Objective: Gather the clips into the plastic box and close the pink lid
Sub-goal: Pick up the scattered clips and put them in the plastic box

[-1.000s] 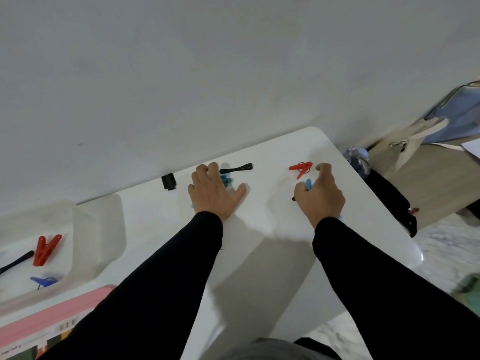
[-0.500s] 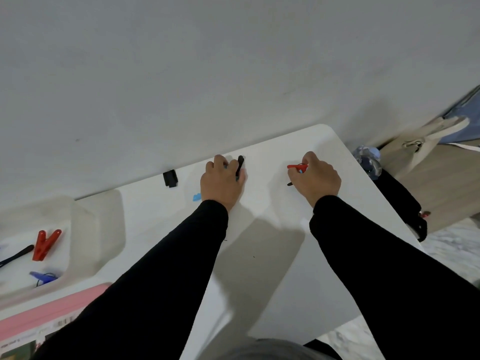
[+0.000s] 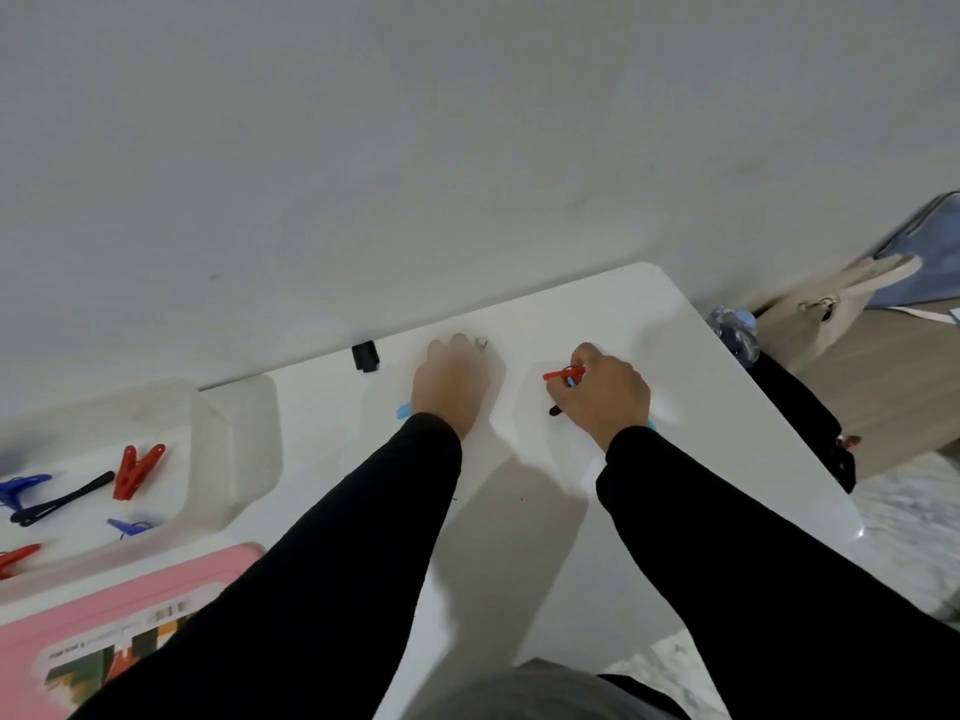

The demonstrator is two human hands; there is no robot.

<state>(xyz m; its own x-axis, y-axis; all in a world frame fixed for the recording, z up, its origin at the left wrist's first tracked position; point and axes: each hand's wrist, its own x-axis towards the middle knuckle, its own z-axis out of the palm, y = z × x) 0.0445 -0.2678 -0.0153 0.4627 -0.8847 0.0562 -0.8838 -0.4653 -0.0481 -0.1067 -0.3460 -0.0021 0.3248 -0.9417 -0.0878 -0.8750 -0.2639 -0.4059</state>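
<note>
The plastic box (image 3: 208, 449) is clear and frosted, standing open at the left end of the white table (image 3: 701, 387). Inside lie a red clip (image 3: 136, 470), a long black clip (image 3: 62, 498), two dark blue clips (image 3: 23, 488) and, at the picture's edge, part of another red one. The pink lid (image 3: 130, 610) lies flat on the table just in front of the box, a printed label on its top.

The right hand (image 3: 600, 394) is curled into a fist on the table around a bundle of clips: a red clip end (image 3: 561, 375) sticks out toward the left, a light blue one beside it, and a black tip (image 3: 555, 410) shows below the knuckles. The left hand (image 3: 452, 384) is blurred, its fingers bent down onto the table; a light blue clip (image 3: 402, 410) peeks out at the wrist and a small dark bit (image 3: 482, 344) shows past the fingertips (whether the fingers truly grip anything I cannot tell). A small black block (image 3: 365, 356) sits at the table's far edge, near the left hand.

A second ago both hands lay flatter, with a black clip and a red clip loose on the table beyond them; the red one is now in the right fist, and the black one no longer lies in the open.
</note>
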